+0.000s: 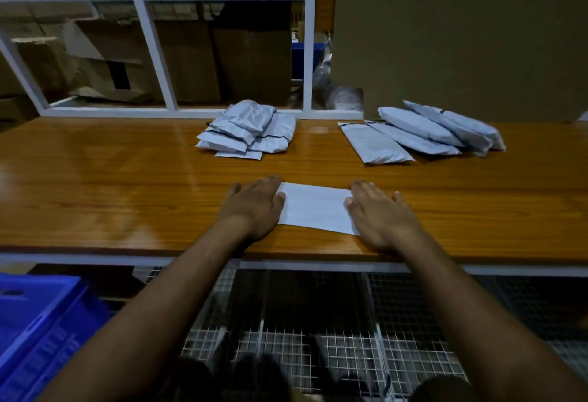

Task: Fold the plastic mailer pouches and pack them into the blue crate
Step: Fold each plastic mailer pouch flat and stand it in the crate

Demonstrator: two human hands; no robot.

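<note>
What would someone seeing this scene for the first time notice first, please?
Two bare hands, the left hand and right hand, press flat on either end of a white rectangular plastic pouch near the front edge of the glossy wooden table. Behind lie a heap of folded grey mailer pouches and a fanned row of longer ones. A blue plastic crate sits at lower left.

No legible text, label, brand, number or sign is found in the head view. The white pouch [315,209] near the table edge shows a blank face. The pouches stacked far left [248,129] and far right [423,132] carry dark edge strips only. Raised markings on the blue crate [38,331], near left, are too blurred to be read.
</note>
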